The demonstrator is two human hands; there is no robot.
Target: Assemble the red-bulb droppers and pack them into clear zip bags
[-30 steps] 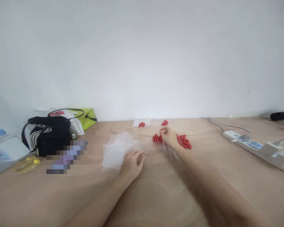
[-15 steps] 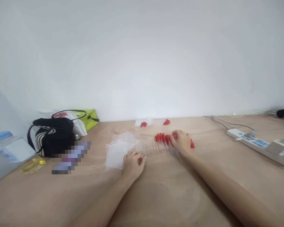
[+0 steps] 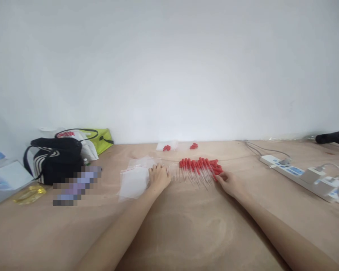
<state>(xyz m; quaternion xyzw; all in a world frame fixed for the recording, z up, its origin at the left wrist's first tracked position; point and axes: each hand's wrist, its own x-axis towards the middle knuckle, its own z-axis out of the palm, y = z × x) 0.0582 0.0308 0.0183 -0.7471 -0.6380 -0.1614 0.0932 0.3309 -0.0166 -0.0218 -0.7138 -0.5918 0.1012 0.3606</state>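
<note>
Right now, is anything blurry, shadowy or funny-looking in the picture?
In the head view, thin sticks blur together, and a dark shadow runs beside the right arm; also in the head view, square blocks hide something near the black bag, and the wall looks greyer towards its upper corners.

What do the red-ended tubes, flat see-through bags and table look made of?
Tubes: ends rubber or plastic, solid opaque red; stems clear, glass or plastic, can't tell.
Bags: probably plastic film, thin and translucent.
Table: likely plywood, smooth; pale grain swirls show.
</note>
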